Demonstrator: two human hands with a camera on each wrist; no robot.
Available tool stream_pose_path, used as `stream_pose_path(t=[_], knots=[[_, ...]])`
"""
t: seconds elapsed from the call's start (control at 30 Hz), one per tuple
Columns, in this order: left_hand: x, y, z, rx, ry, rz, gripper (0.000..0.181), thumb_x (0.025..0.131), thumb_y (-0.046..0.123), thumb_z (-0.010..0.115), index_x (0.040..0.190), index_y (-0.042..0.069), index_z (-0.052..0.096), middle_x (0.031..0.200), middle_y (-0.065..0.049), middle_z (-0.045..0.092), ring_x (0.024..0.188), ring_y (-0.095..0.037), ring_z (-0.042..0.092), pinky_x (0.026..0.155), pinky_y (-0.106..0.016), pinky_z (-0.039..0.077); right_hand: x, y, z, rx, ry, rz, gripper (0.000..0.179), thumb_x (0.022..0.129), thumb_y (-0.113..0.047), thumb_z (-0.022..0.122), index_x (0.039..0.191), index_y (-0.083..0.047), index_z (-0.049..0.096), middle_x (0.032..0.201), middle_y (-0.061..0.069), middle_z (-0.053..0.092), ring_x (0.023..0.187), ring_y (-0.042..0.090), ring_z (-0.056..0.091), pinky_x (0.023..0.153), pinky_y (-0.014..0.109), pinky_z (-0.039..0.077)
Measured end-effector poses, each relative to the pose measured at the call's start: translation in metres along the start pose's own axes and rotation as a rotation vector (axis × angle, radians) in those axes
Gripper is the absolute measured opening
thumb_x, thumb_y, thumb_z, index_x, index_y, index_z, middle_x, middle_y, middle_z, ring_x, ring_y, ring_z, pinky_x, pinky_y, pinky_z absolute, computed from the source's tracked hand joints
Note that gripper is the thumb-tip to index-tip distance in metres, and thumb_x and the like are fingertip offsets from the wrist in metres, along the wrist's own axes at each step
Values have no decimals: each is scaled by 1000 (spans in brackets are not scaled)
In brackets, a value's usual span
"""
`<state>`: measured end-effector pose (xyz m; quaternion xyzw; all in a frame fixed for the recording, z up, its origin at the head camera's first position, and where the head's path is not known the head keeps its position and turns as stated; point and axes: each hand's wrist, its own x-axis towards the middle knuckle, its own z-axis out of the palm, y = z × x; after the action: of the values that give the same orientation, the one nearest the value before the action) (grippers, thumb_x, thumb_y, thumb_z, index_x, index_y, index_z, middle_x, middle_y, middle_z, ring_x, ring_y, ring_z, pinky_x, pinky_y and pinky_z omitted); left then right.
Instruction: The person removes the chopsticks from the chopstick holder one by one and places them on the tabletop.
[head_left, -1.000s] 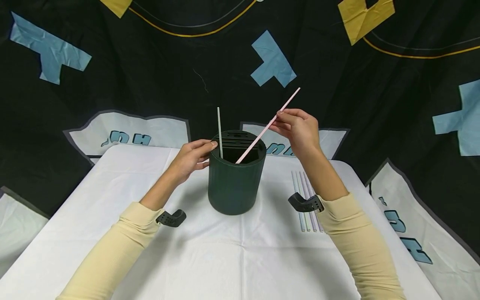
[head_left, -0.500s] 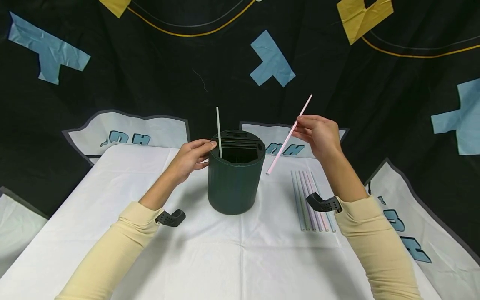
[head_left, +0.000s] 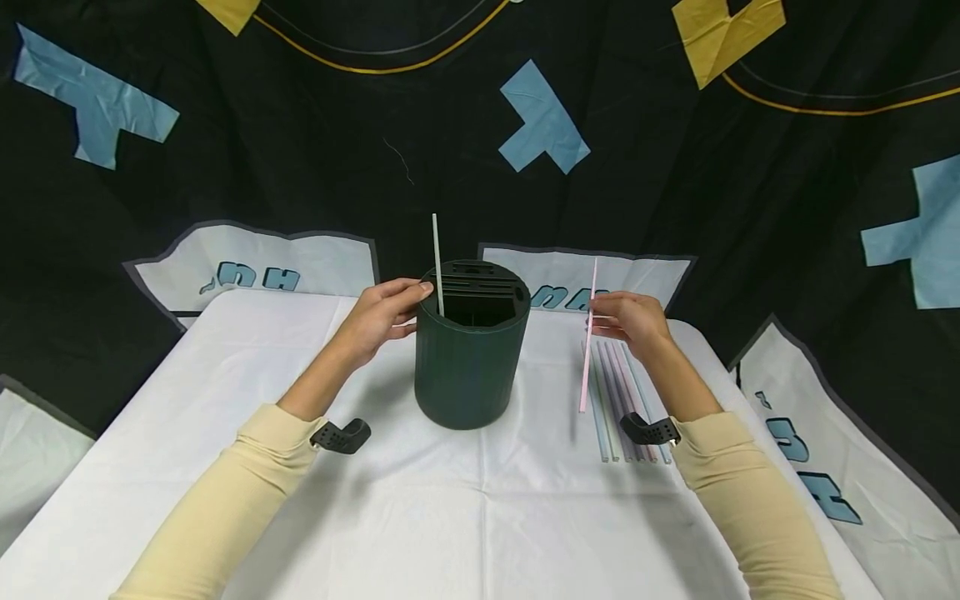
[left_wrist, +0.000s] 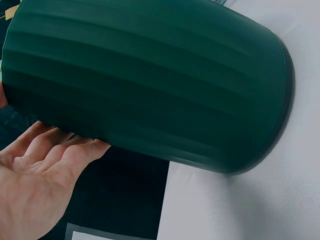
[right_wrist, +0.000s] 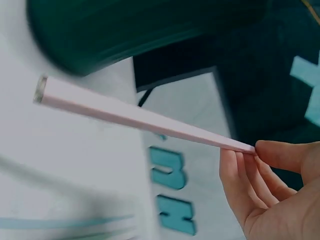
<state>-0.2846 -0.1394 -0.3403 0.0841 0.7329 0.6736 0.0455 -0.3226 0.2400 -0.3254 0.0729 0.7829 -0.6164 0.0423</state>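
Note:
A dark green utensil holder stands upright on the white table. My left hand holds its left side near the rim, thumb at the top edge, fingers against the wall. A pale chopstick leans upright inside it. My right hand pinches a pink chopstick between thumb and fingertips, right of the holder. This chopstick points steeply down and ends in a silvery tip. Below the right hand, several pastel chopsticks lie side by side, partly covered by the wrist camera.
The holder's top has a slotted lid part at the back and a wide opening in front. A black wrist camera sits over the row of chopsticks. Behind the table hangs a black cloth with blue and yellow shapes.
My right hand has drawn the pink chopstick out of the holder's opening, moved right, then lowered it and turned it nearly upright. The left hand and holder stay in place.

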Motion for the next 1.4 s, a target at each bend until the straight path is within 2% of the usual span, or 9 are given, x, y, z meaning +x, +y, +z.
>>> stream_pose_path(t=[0.27,0.5,0.67,1.03,1.4], knots=[[0,1,0,0,-1,-3,49,100,39,62,136,6,58,131,-13,62,122,-28,63,102,-46,53,10,43,2,-72,-34,44,40,102,-13,59,135,9,57,98,0,72,76,9,72,74,24,62],[-1,0,-1,16,2,0,49,100,40,62,136,6,58,130,-13,63,121,-28,63,102,-48,53,15,66,6,-71,-59,75,41,98,-8,65,133,12,57,91,2,75,75,10,72,74,27,62],[-1,0,-1,11,2,3,49,100,39,62,135,6,59,129,-12,63,119,-26,63,102,-47,53,18,77,8,-89,-59,109,40,97,-8,65,131,12,58,95,7,74,75,11,72,74,29,63],[-1,1,0,18,3,0,50,100,39,61,137,6,58,134,-15,61,124,-30,62,103,-49,52,23,94,9,-144,-28,139,36,96,-11,68,125,9,64,88,4,74,71,11,71,71,29,63],[-2,1,0,23,0,4,49,100,39,61,137,6,58,135,-16,61,127,-32,61,103,-49,52,24,99,11,-159,-2,116,35,96,-9,68,124,12,64,83,3,74,65,8,69,66,26,62]])
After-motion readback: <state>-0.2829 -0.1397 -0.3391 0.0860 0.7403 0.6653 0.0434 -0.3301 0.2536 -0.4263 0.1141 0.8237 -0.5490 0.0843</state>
